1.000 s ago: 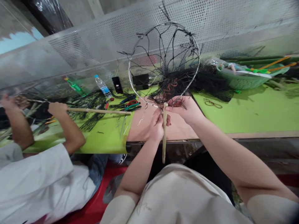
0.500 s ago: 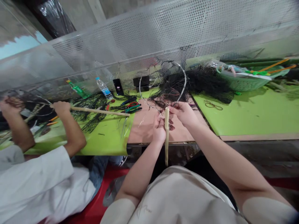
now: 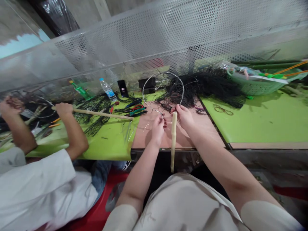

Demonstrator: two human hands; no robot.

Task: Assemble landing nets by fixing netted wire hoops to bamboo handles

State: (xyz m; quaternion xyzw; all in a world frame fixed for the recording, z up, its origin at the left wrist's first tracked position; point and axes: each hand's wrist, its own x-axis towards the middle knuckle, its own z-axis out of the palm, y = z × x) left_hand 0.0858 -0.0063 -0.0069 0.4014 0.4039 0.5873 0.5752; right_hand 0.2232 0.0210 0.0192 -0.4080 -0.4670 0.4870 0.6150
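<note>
A thin metal hoop (image 3: 182,87) wound with light material stands over the pinkish board (image 3: 149,138). My right hand (image 3: 184,116) pinches its lower right end. Left of it, my left hand (image 3: 158,128) has its fingers pressed together at small wire ends; what exactly they grip is too small to name. A pale bamboo stick (image 3: 173,138) rises upright between my forearms, its top near my right hand and neither hand wrapped round it. Behind the hoop lies a dark mass of black netting (image 3: 211,85).
Pliers (image 3: 137,112), a phone (image 3: 123,89), a water bottle (image 3: 108,89) and a green bottle (image 3: 81,90) stand or lie at the left. A person's hand (image 3: 64,109) holds another stick (image 3: 103,114). A green basket (image 3: 262,86) sits at the right, near a twisted brown loop (image 3: 223,110).
My hands have moved slightly apart, the left one leftward and away from the stick. The hoop has turned and now shows as a rounder ring.
</note>
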